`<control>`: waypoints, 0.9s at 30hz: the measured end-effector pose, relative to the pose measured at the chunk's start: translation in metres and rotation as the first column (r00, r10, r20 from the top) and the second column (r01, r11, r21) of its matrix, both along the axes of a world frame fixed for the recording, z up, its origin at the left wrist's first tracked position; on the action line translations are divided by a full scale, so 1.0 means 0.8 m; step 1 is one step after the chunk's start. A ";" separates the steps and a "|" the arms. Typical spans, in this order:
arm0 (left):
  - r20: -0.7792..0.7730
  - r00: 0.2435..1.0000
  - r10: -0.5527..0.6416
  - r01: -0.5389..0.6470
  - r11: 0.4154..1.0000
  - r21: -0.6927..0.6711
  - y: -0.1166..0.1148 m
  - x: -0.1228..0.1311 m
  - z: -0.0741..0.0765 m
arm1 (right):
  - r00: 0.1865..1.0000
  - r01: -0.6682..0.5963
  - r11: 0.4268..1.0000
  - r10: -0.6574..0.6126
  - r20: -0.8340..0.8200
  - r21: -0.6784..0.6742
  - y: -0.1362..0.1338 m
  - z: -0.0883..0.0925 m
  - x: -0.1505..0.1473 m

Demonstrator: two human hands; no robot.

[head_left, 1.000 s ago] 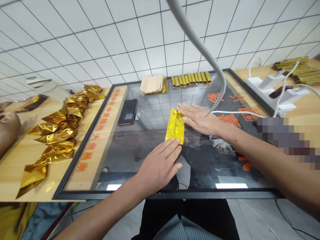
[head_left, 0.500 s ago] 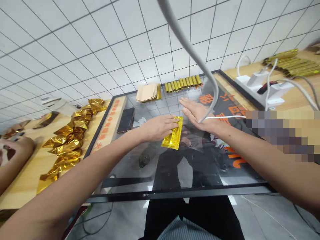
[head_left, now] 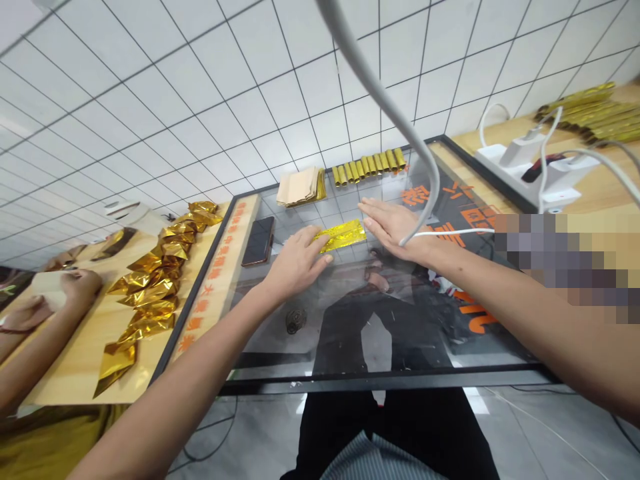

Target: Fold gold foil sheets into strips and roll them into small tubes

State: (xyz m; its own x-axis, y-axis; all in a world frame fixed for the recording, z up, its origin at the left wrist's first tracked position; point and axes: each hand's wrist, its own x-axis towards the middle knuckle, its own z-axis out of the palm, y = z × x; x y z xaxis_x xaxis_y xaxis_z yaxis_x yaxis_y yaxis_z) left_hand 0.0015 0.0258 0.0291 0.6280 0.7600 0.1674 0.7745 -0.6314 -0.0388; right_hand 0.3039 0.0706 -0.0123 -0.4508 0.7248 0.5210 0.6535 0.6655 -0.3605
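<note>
A thick grey cable [head_left: 380, 100] hangs down from above and curves in front of my right wrist. A thin white cord [head_left: 450, 233] runs across the same wrist. On the black-framed glass tabletop [head_left: 400, 347], a black phone [head_left: 259, 241] lies just left of my left hand. At the far edge are a stack of tan paper sheets [head_left: 299, 187] and a row of small gold foil rolls [head_left: 369, 165]. Crumpled gold foil pieces [head_left: 150, 280] trail along the wooden bench [head_left: 75, 373] to the left, where another person's hand [head_left: 75, 283] rests. A white power strip [head_left: 525, 167] sits to the right.

The folded gold foil strip [head_left: 343, 235] lies flat on the glass between my hands. My left hand [head_left: 295, 263] is spread loosely, with its fingertips [head_left: 324, 248] pressing on the strip's left end and clasping nothing. My right hand [head_left: 395, 223] lies palm down with the fingers straight and together, right at the strip's right end. I cannot tell whether it touches the foil.
</note>
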 end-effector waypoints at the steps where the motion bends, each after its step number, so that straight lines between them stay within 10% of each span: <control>1: 0.013 0.999 -0.035 0.035 0.999 -0.019 -0.003 -0.002 -0.002 | 1.000 0.001 1.000 -0.001 0.006 0.005 -0.001 0.001 0.000; 13: 0.036 0.997 0.068 -0.068 0.998 -0.002 -0.021 0.043 -0.014 | 0.975 -0.161 0.984 0.147 0.164 0.072 -0.035 0.019 -0.019; 27: 0.200 0.961 -0.193 0.201 0.979 -0.020 -0.050 0.020 -0.016 | 0.907 -0.281 0.958 0.283 0.311 -0.053 -0.050 0.026 -0.029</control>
